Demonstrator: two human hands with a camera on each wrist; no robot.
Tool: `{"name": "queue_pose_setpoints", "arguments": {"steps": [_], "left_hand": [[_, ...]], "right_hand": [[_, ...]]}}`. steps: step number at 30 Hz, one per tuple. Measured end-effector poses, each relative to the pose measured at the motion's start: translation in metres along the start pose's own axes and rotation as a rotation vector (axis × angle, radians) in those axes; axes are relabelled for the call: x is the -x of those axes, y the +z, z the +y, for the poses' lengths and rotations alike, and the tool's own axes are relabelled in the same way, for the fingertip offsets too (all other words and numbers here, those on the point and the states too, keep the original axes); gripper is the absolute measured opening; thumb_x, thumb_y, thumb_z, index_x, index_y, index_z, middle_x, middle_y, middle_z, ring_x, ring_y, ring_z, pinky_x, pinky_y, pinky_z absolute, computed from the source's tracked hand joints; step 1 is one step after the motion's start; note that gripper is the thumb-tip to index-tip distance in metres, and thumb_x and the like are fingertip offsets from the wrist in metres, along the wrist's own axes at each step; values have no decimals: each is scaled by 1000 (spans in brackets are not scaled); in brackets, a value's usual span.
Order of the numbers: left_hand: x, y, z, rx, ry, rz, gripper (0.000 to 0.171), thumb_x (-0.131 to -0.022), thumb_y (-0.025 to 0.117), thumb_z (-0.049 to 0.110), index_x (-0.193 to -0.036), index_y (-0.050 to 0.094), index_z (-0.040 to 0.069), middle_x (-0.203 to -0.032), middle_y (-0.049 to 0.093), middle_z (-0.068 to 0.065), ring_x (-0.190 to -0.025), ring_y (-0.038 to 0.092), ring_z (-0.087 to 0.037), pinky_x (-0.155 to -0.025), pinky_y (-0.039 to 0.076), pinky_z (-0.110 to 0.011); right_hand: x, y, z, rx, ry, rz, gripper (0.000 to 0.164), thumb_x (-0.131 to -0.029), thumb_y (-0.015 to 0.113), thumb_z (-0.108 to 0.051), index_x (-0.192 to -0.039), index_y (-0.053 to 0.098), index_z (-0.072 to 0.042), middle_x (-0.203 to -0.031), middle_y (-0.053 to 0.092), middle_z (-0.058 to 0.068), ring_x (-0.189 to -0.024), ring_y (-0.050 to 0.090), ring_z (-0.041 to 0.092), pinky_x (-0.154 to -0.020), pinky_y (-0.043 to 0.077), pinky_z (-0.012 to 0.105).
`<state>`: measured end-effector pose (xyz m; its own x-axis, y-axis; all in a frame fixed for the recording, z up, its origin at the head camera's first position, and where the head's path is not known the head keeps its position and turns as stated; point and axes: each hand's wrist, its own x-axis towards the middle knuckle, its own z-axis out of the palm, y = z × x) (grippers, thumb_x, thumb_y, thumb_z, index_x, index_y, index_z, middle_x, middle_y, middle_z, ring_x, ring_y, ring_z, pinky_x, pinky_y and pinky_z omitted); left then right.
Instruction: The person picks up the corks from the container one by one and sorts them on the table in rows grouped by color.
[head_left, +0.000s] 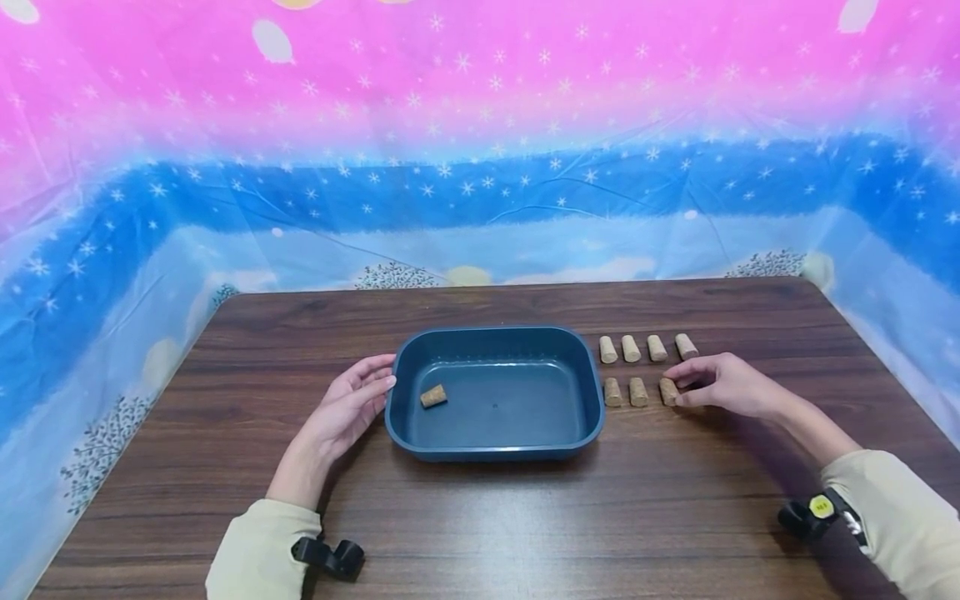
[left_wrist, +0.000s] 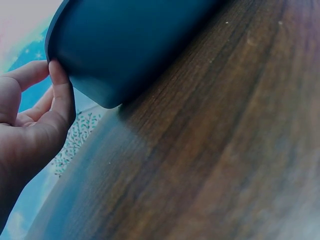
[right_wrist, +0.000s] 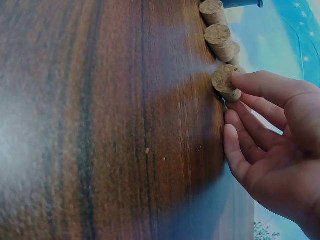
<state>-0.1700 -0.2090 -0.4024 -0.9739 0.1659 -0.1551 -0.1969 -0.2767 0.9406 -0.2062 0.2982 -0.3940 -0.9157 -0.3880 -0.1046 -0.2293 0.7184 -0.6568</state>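
Note:
A dark blue rectangular plastic basin (head_left: 495,451) stands on the table, with one cork (head_left: 433,396) lying inside toward its left end. My left hand (head_left: 348,408) holds the basin's left rim with thumb and fingertips, also seen from below in the left wrist view. To the right of the basin, my right hand (head_left: 731,387) pinches the rightmost cork (head_left: 668,392) of the front row between thumb and fingers. That cork (right_wrist: 226,82) appears at table level in the right wrist view. Two more front-row corks, a left one (head_left: 612,392) and a middle one (head_left: 638,392), stand beside it.
Behind the front row is a back row of several paler corks (head_left: 630,348). The brown wood-grain table (head_left: 480,525) carries everything. A pink and blue snowflake-print cloth (head_left: 480,183) hangs around its back and sides.

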Motion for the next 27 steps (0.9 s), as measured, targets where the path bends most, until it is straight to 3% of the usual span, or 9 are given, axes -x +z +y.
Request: {"name": "queue_pose_setpoints", "arguments": {"steps": [5,16,22,27], "left_hand": [[0,0,-1,11,21,-16,28,-97,51,-4,-123,49,2,-102,60,-4,-89,61,-10,-80,52,-21],[0,0,-1,29,48,-41,28,-96,50,-7,-124,47,-2,-101,61,-5,-89,61,-10,-79,52,-20],[0,-1,0,20,44,-36,29,-96,51,-5,-125,47,-2,-102,61,-5,-90,61,-10,-79,52,-20],[-1,0,0,21,39,-30,29,-96,51,-5,-124,48,-2,-102,60,-5,-90,61,-11,-80,52,-21]], "right_hand": [[0,0,0,-25,2,-2,43,-81,77,-19,-117,66,0,-114,66,15,-111,55,31,-83,45,26],[1,0,-1,-42,17,-12,48,-81,78,-21,-121,64,1,-115,66,16,-112,56,34,-89,45,37],[1,0,1,-153,10,17,49,-80,78,-15,-121,62,5,-107,68,14,-97,63,17,-77,48,21],[1,-2,-2,-236,-18,56,49,-82,76,-11,-124,58,8,-110,66,19,-92,62,6,-76,50,19]]}}
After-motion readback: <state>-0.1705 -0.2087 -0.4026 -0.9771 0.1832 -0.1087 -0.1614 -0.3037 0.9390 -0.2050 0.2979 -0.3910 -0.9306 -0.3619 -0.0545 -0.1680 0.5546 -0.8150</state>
